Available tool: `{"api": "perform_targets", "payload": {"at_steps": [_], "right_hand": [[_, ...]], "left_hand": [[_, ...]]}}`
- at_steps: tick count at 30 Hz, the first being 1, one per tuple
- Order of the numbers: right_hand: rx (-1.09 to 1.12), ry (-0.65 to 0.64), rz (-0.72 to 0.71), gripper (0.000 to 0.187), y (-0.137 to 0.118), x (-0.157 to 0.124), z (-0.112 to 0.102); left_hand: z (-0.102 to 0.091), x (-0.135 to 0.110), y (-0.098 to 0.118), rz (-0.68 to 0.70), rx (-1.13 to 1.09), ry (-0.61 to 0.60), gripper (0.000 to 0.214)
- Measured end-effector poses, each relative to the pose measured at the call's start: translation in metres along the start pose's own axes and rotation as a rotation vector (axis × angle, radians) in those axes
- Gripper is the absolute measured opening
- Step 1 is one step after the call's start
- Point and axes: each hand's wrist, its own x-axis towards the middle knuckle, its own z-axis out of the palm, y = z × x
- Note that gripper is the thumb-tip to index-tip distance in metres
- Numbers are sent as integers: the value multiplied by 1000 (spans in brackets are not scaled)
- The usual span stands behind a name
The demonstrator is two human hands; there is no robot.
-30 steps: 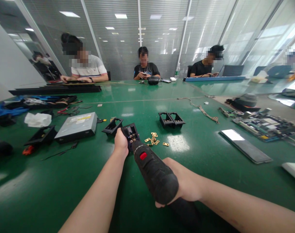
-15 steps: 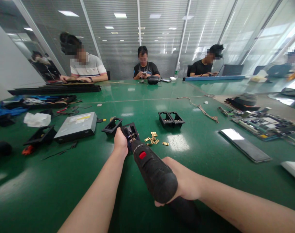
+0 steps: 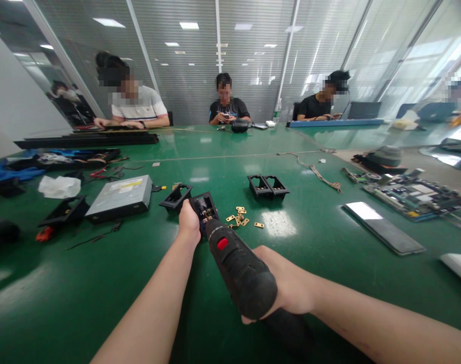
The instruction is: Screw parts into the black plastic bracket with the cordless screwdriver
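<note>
My left hand [image 3: 188, 222] is closed on the left side of a black plastic frame [image 3: 212, 200], which is tilted up with its opening toward me. Small brass-coloured parts show inside it. My right hand [image 3: 279, 278] grips a black cordless drill [image 3: 240, 268] with a red switch on top. The drill's nose points into the frame; its tip is hidden by the chuck. Just right of the frame lie several small brass plates [image 3: 241, 217] with holes. Another black frame [image 3: 176, 197] sits behind my left hand, and a pair of similar frames [image 3: 268, 186] stands farther back.
On the left are a silver disc drive [image 3: 120, 197], another black frame [image 3: 64, 211] and crumpled white tissue [image 3: 59, 186]. To the right lie a dark flat panel [image 3: 384, 227], circuit boards [image 3: 420, 193] and a cord [image 3: 317, 174]. Several people sit across the green table [image 3: 120, 303].
</note>
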Motion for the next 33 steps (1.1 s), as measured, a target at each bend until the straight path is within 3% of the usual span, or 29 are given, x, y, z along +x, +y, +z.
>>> {"api": "perform_targets", "payload": {"at_steps": [33], "right_hand": [[21, -27, 4, 34, -1, 1, -3]], "left_hand": [[-1, 1, 1, -12, 38, -3, 26]]}}
